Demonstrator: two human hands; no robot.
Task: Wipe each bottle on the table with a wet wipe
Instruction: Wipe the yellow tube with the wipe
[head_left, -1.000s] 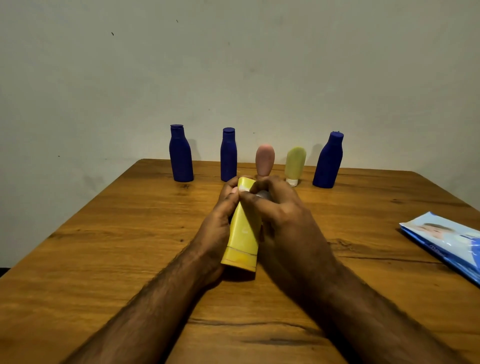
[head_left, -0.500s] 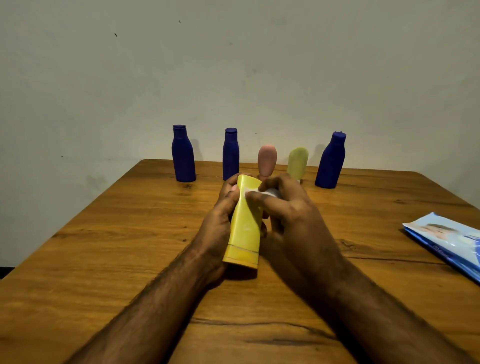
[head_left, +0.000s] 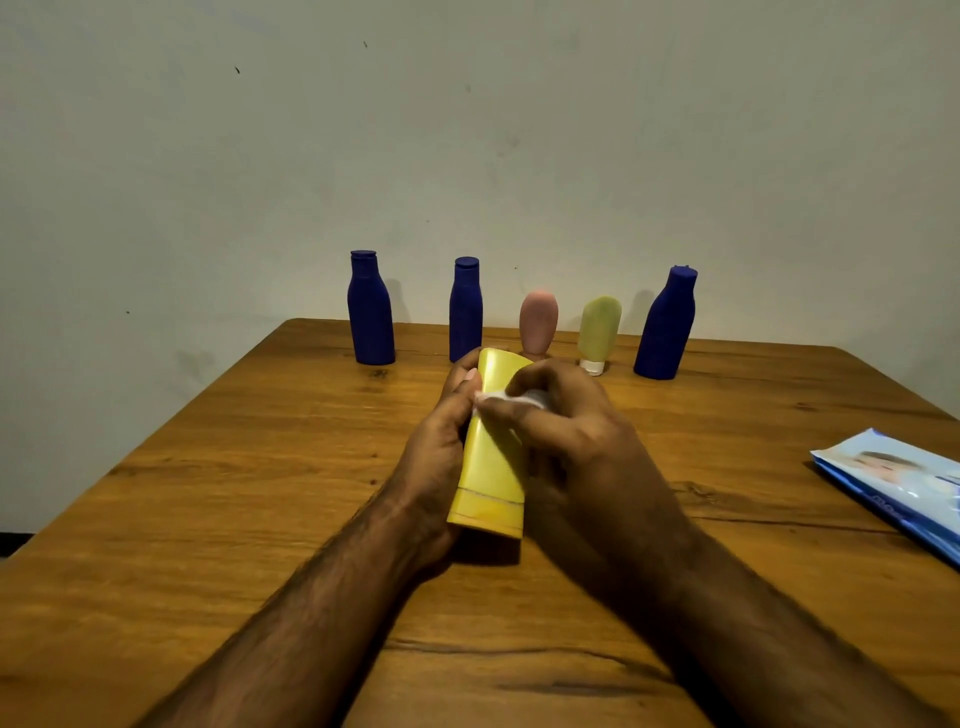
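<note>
While the left hand (head_left: 441, 457) grips the yellow bottle (head_left: 491, 462), right fingers (head_left: 519, 410) pinching the wipe (head_left: 506, 399) have slid lower.

Six bottles (head_left: 488, 447), one wipe (head_left: 511, 399), one packet (head_left: 898, 483).

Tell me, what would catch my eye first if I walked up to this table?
Most likely the yellow bottle at the middle of the wooden table: the left hand grips it while the right hand rubs a white wet wipe on it. Behind, five more bottles stand in a row by the wall, three dark blue, one pink and one pale green. A blue wipes packet lies at the right edge.
</note>
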